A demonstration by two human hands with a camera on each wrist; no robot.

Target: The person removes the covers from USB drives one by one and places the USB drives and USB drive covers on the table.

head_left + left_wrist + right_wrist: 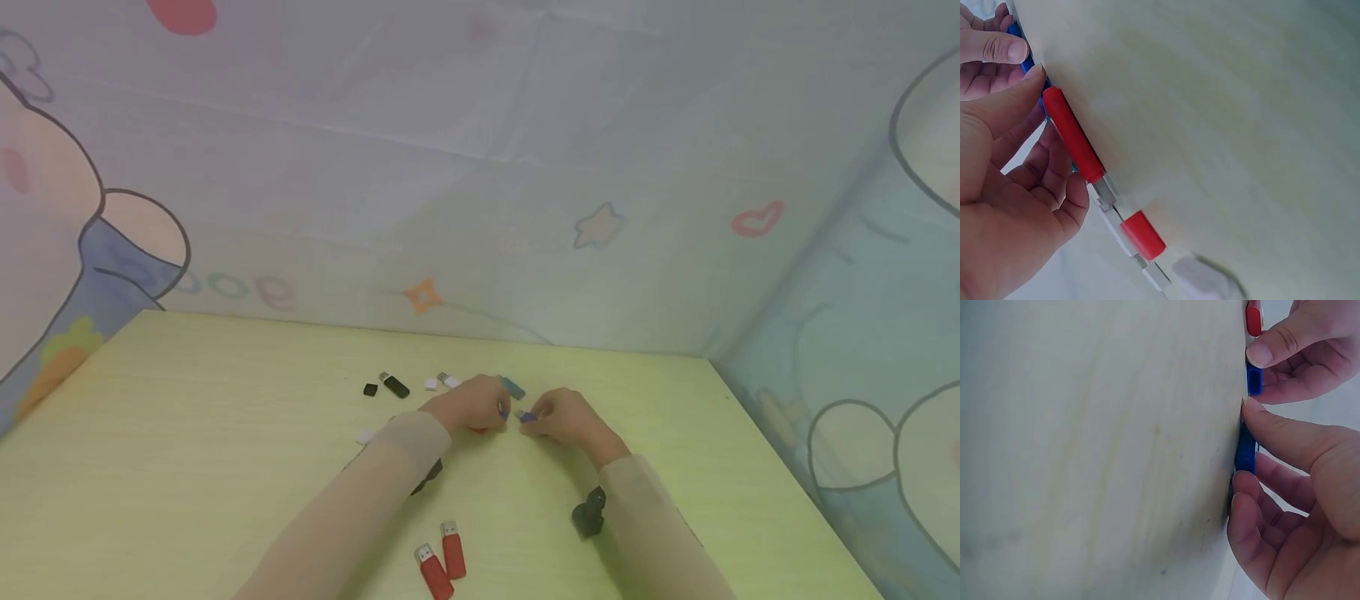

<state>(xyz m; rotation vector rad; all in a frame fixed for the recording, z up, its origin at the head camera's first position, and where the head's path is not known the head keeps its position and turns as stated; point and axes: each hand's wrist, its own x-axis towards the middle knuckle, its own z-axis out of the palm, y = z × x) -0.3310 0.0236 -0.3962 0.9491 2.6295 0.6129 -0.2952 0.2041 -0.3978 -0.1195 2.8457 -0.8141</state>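
In the head view my left hand [476, 402] is low over the table, pinching a small blue cap [1254, 381] between thumb and fingers. Just to its right, my right hand [564, 417] pinches a blue USB stick [1245, 449], whose metal plug points toward the cap. A small gap separates cap and stick. A red USB stick [1075, 134] lies beside my left hand, mostly hidden by it in the head view; its red cap [1143, 235] is off, near the plug. A teal-blue USB stick [513, 387] lies just behind the hands.
Farther left lie a white USB stick [450, 380], a white cap [431, 384], a black USB stick [394, 385] and a black cap [371, 389]. A white piece [365, 436] sits by my left sleeve. Two red USB sticks [453, 552] lie near the front. A printed cloth [480, 208] hangs behind the table.
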